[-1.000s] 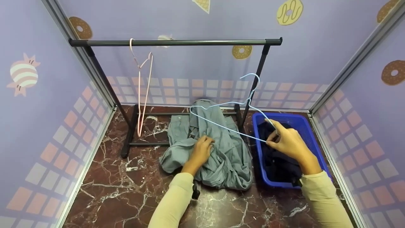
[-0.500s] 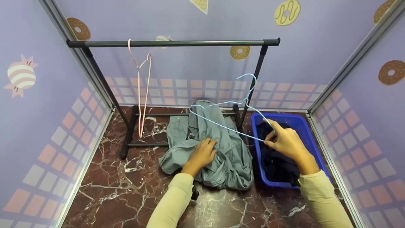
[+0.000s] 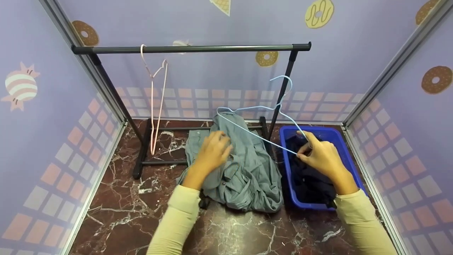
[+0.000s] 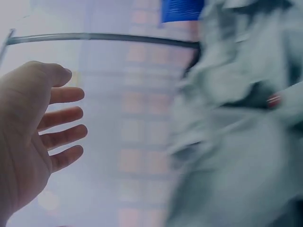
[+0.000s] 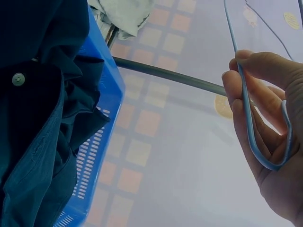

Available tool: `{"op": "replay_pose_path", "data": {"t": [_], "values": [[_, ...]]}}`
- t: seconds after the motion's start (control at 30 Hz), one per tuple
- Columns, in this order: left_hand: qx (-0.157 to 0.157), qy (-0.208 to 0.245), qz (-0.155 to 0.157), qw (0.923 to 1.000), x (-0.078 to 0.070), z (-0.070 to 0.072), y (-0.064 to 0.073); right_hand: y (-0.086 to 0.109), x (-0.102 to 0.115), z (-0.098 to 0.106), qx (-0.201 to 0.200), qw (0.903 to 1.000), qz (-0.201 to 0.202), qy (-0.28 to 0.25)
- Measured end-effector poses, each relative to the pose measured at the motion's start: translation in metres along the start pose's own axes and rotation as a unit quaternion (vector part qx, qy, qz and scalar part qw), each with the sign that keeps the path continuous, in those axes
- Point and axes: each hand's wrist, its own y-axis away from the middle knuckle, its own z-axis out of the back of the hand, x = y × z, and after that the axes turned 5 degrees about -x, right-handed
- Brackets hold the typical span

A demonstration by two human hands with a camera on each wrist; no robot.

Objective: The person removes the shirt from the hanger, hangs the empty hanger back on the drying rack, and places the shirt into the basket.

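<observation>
My right hand [image 3: 320,156] pinches one end of a light blue wire hanger [image 3: 260,134], its hook pointing up and its far end over the grey-green garment. In the right wrist view the hanger's bent corner [image 5: 258,151] lies within the curled fingers and thumb. A crumpled grey-green shirt [image 3: 247,177] with a button lies on the floor in front of the rack. My left hand [image 3: 212,150] is over the shirt's left part. The left wrist view shows this hand [image 4: 42,113] holding nothing, fingers loosely extended and apart from the cloth [image 4: 236,142].
A black garment rack [image 3: 212,48] stands behind, with a pink hanger [image 3: 153,109] hooked on its bar near the left. To the right sits a blue plastic basket [image 3: 288,170] with dark buttoned clothing [image 3: 311,180] inside. Patterned walls [image 3: 400,124] close in on three sides.
My left hand has come off the shirt's middle, moving up and left; the shirt's fold beneath it has shifted. The right hand still grips the blue hanger, which has risen slightly.
</observation>
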Motion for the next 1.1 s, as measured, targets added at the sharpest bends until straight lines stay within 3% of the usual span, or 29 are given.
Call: {"op": "replay_pose_path", "data": {"t": [0.3, 0.47, 0.73, 0.97, 1.1], "values": [[-0.042, -0.041, 0.022, 0.998, -0.002, 0.107, -0.043, -0.006, 0.008, 0.002, -0.007, 0.9997, 0.023, 0.011], [-0.072, -0.062, 0.026, 0.9951, 0.005, 0.147, -0.066, -0.008, 0.011, 0.005, -0.013, 0.9992, 0.034, 0.016], [-0.122, -0.071, 0.019, 0.9898, 0.018, 0.181, -0.106, -0.009, 0.018, 0.006, -0.029, 0.9977, 0.051, 0.035], [-0.104, -0.111, 0.052, 0.987, 0.035, 0.206, -0.14, -0.017, 0.027, 0.006, -0.036, 0.9957, 0.069, 0.052], [-0.102, -0.114, 0.069, 0.9858, 0.042, 0.21, -0.153, -0.026, 0.032, 0.009, -0.042, 0.9943, 0.081, 0.057]]}}
